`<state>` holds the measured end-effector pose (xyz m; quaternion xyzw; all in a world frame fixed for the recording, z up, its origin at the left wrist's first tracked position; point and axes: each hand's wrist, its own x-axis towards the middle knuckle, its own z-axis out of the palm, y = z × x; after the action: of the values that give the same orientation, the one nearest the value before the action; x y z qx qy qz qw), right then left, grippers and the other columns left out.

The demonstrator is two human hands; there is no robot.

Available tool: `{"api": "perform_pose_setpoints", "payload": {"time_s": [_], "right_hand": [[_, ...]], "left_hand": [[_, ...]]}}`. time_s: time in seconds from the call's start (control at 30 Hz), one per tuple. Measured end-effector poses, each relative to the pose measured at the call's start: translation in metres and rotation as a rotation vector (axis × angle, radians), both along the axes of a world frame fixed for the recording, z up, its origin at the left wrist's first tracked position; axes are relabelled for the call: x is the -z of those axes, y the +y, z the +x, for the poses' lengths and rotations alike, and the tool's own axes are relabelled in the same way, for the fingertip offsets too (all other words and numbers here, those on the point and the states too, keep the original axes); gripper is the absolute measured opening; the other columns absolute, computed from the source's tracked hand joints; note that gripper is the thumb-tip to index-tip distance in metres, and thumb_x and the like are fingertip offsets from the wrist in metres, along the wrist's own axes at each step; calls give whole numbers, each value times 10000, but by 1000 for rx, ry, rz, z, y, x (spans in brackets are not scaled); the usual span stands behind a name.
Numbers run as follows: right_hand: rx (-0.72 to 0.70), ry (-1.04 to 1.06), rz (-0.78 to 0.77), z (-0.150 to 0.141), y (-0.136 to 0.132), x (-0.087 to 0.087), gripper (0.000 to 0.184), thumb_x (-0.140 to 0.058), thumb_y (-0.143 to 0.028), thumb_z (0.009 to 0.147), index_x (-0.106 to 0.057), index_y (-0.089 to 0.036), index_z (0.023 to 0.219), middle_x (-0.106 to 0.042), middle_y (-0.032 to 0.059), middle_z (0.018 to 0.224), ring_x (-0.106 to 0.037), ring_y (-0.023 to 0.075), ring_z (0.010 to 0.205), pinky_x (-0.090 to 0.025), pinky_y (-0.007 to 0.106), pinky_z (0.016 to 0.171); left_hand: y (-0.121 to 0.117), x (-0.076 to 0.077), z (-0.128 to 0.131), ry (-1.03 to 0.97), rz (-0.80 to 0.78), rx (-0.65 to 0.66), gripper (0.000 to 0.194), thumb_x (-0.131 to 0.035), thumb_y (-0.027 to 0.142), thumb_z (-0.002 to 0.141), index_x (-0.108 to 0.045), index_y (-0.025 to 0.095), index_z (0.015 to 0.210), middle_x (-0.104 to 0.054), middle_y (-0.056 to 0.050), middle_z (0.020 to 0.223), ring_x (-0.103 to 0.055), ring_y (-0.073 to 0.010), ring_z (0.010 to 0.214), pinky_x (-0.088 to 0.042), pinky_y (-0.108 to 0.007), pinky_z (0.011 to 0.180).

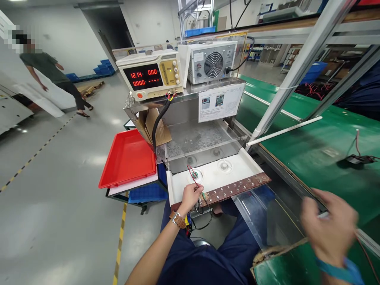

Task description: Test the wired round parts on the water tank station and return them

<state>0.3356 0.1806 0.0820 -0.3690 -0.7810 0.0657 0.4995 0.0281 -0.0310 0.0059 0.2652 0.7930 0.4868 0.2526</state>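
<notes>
My left hand [191, 196], with a brown-strapped watch on the wrist, is closed in a pinch on a thin red wire [191, 174]. The wire leads to a small round green circuit board [194, 174] in a recess of the white fixture [204, 170]. Just beside my fingertips is a green clip [203, 195] on a black lead. My right hand [329, 221] is off to the right above the green bench, blurred by motion; whether it holds anything does not show. A blue band circles that wrist.
A power supply [150, 75] with red digits and a grey fan-backed unit [212, 61] stand on the metal shelf. A red tray [130, 158] lies to the left. The green conveyor bench [299, 146] carries a black wired part [359, 159]. A person [50, 69] walks at far left.
</notes>
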Motion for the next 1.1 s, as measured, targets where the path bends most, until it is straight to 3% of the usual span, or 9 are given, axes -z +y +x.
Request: {"api": "perform_pose_setpoints", "payload": {"time_s": [0.07, 0.13, 0.2, 0.27, 0.4, 0.63, 1.1], "right_hand": [[-207, -26, -16, -59, -15, -5, 283, -556, -283, 913, -663, -198, 1161, -635, 155, 1056, -559, 321, 1109, -424, 537, 966], [-419, -5, -32, -117, -35, 2, 256, -493, -251, 933, -641, -196, 1135, -632, 127, 1033, -564, 288, 1059, -453, 517, 936], [-595, -15, -72, -158, -58, 19, 258, -448, -204, 941, -621, -191, 1132, -620, 121, 1046, -555, 272, 1048, -466, 500, 926], [-727, -68, -96, -179, -79, 39, 266, -431, -164, 935, -614, -190, 1126, -615, 115, 1022, -554, 265, 1026, -479, 480, 902], [-881, -227, -78, -182, -105, 68, 281, -439, -124, 912, -600, -199, 1130, -615, 95, 989, -558, 260, 1002, -493, 441, 858], [-905, -160, 24, -183, -99, 87, 265, -443, -172, 944, -557, -227, 1178, -612, 82, 1027, -564, 263, 1011, -482, 430, 850], [-883, -234, -170, -181, -96, 71, 285, -424, -112, 904, -597, -178, 1120, -599, 100, 959, -529, 257, 973, -462, 411, 841]], "left_hand": [[0, -1, 1, -9, 20, 3, 243, -582, 364, 768, -702, 153, 762, -693, -38, 674, -616, -162, 646, -443, -264, 646], [0, -3, 2, -24, 39, 8, 248, -587, 372, 766, -699, 151, 750, -688, -35, 672, -607, -157, 641, -438, -261, 643], [0, -5, 2, -29, 48, 13, 248, -593, 374, 763, -698, 150, 748, -685, -34, 681, -600, -155, 645, -433, -261, 648], [1, -6, 2, -31, 55, 8, 232, -599, 358, 755, -698, 148, 755, -683, -32, 685, -593, -155, 647, -435, -264, 657], [1, -3, 4, -45, 75, -9, 170, -589, 286, 736, -692, 151, 747, -687, -30, 684, -596, -158, 658, -448, -265, 668], [1, 9, 5, -89, 87, -72, 123, -611, 231, 683, -682, 142, 726, -675, -22, 652, -589, -157, 642, -438, -263, 637], [3, -3, 3, -106, 73, -8, 307, -656, 458, 738, -679, 152, 722, -658, -30, 658, -567, -145, 622, -442, -260, 631]]}}
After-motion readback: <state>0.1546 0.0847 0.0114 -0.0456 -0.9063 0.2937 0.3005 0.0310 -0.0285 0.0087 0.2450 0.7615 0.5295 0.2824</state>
